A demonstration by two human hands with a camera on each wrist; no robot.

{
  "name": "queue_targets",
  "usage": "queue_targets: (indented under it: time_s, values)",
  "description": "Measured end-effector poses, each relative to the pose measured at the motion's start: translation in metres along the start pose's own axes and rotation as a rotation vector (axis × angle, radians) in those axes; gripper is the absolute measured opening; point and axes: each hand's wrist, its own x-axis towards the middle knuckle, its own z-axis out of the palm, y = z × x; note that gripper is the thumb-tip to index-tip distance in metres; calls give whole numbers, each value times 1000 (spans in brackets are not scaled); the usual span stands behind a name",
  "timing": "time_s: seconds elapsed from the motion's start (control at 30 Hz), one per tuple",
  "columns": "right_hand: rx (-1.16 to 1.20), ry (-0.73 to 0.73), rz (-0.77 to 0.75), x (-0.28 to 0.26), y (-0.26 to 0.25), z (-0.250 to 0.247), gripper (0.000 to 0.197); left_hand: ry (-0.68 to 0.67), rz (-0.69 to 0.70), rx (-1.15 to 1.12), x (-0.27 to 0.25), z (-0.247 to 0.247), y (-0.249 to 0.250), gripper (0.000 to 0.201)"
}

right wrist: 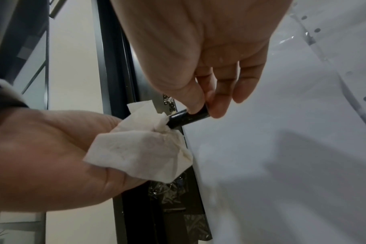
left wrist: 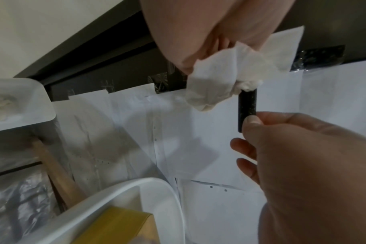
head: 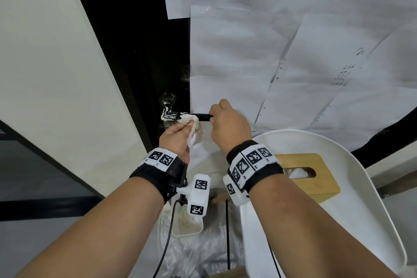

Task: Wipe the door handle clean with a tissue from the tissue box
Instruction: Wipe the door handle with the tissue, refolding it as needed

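Handle lies level, free end toward right hand

A rounded white plastic chair stands below the large white paper sheets taped over the dark door. Left of the chair sits a small white rectangular container holding pale crumpled material, with crinkled clear plastic sheeting on the floor beneath it. A light wooden leg slants down between the container and the chair.
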Motion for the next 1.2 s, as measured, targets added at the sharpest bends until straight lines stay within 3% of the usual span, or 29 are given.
queue_targets:
  time_s: [0.13,0.2,0.3,0.53,0.63,0.73,0.87,0.97,1.2]
  values:
    - [-6,-24,6,0,0,1,10,38,72,106,0,-10,-5,13]
    - [6,-34,15,0,-1,1,10,55,208,293,-3,-15,-6,3]
    - [19,-46,16,0,-3,-1,9,98,458,603,-14,-18,2,8]
    - [26,-58,30,0,-5,-3,10,73,929,900,-18,-7,27,20]
    - [36,-81,33,-2,-6,-6,19,-44,931,1150,-8,-3,24,27]
    - [54,-90,28,-3,-7,-10,25,-63,999,1312,-4,2,20,14]
    - [48,-101,26,-2,-7,-11,21,-59,1050,1467,3,2,20,3]
    - [29,-90,22,-1,-5,-8,16,-94,1050,1581,3,-2,23,12]
    - [23,-80,17,0,-2,-5,8,-33,1036,1561,-6,-3,33,23]
